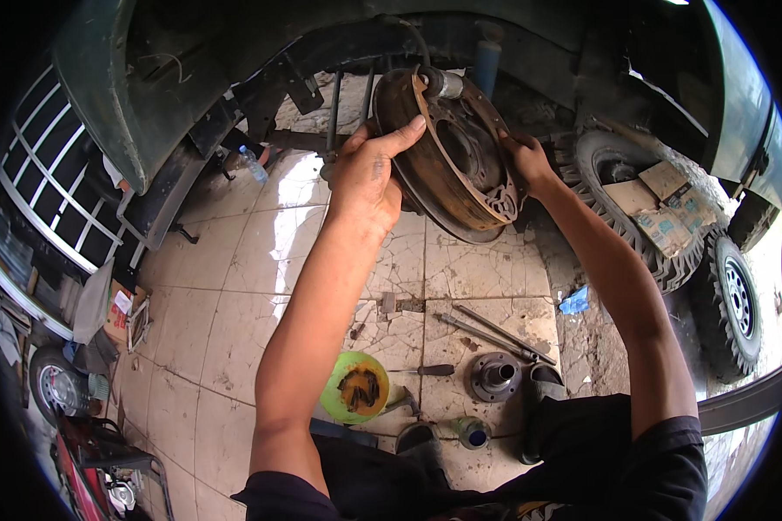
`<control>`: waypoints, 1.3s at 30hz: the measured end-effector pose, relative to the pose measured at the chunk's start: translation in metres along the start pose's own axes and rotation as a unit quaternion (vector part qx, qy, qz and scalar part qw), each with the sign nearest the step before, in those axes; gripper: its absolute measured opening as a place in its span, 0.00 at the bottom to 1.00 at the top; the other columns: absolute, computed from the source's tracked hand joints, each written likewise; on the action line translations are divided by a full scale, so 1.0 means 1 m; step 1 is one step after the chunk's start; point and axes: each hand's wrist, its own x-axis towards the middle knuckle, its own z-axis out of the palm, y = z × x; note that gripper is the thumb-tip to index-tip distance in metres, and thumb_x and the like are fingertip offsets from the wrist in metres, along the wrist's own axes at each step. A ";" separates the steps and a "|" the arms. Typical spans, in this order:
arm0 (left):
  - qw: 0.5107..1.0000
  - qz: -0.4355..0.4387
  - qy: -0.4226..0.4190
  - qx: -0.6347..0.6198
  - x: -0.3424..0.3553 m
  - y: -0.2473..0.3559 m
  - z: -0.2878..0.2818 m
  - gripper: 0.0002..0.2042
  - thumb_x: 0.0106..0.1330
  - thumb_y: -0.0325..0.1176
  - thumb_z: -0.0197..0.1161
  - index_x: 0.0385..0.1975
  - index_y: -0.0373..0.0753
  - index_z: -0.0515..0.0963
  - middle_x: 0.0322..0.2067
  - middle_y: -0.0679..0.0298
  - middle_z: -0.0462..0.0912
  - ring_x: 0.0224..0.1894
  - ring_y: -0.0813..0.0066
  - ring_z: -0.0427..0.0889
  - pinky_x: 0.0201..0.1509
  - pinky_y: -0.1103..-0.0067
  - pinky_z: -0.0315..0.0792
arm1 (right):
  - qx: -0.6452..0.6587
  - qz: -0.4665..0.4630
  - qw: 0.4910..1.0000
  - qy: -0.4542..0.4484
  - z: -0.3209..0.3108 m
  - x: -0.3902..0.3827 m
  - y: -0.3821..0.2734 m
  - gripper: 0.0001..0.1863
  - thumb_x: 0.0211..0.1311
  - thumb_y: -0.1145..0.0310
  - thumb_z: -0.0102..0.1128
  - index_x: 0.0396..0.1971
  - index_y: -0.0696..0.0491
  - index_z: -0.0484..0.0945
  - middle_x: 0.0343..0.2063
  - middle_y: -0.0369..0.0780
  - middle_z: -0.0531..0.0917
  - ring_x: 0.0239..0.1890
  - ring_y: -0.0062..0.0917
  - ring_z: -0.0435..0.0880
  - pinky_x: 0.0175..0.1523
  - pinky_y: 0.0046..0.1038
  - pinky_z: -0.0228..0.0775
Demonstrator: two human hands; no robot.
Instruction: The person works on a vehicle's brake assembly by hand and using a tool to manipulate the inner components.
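Observation:
A rusty round brake backing plate with brake shoes (457, 165) sits on the axle end under a dark green vehicle's wheel arch (139, 104). My left hand (367, 178) grips the plate's left rim, thumb over the front edge. On the right rim, my right hand (526, 160) holds the brake shoe. Both forearms reach up from the lower edge.
On the tiled floor lie a wheel hub (493, 376), two long metal rods (495, 332), a screwdriver (426, 370), a green bowl holding parts (356, 387) and a small tin (473, 431). A removed tyre with cardboard (643, 208) lies right; a plastic bottle (253, 164) lies left.

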 end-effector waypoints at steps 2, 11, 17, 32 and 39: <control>0.999 -0.008 -0.020 0.027 -0.001 -0.005 -0.009 0.19 0.60 0.26 0.65 0.51 0.33 0.73 0.48 0.58 0.79 0.53 0.67 0.75 0.63 0.70 0.64 | -0.023 -0.027 0.999 0.019 -0.001 0.001 0.003 0.22 0.64 0.56 0.61 0.43 0.63 0.79 0.35 0.41 0.83 0.37 0.22 0.79 0.44 0.25 0.70; 0.994 0.007 0.061 0.090 -0.006 -0.032 -0.024 0.26 0.53 0.33 0.75 0.51 0.37 0.71 0.47 0.62 0.78 0.55 0.71 0.73 0.62 0.74 0.63 | -0.064 -0.174 0.982 0.037 -0.005 0.010 0.029 0.25 0.65 0.51 0.60 0.42 0.63 0.79 0.34 0.41 0.83 0.39 0.19 0.77 0.47 0.22 0.68; 0.989 0.070 0.101 0.081 -0.001 -0.050 -0.043 0.21 0.51 0.24 0.71 0.44 0.36 0.71 0.39 0.62 0.79 0.44 0.75 0.77 0.52 0.76 0.70 | -0.039 -0.165 0.978 0.125 0.007 -0.003 0.022 0.33 0.64 0.44 0.59 0.43 0.66 0.78 0.38 0.43 0.83 0.41 0.22 0.77 0.50 0.23 0.68; 0.992 0.013 0.127 -0.022 0.027 -0.059 -0.122 0.18 0.45 0.21 0.54 0.40 0.34 0.77 0.36 0.62 0.80 0.38 0.68 0.79 0.46 0.74 0.74 | 0.186 0.060 0.981 0.004 0.011 -0.029 -0.008 0.27 0.68 0.51 0.55 0.46 0.64 0.76 0.40 0.45 0.83 0.39 0.26 0.83 0.42 0.29 0.78; 0.988 -0.050 0.126 -0.072 0.028 -0.052 -0.134 0.23 0.45 0.27 0.52 0.46 0.35 0.75 0.41 0.59 0.81 0.43 0.61 0.81 0.52 0.69 0.75 | 0.202 0.041 0.971 -0.124 0.015 -0.064 -0.044 0.19 0.67 0.57 0.58 0.44 0.60 0.78 0.35 0.39 0.85 0.32 0.19 0.85 0.37 0.20 0.79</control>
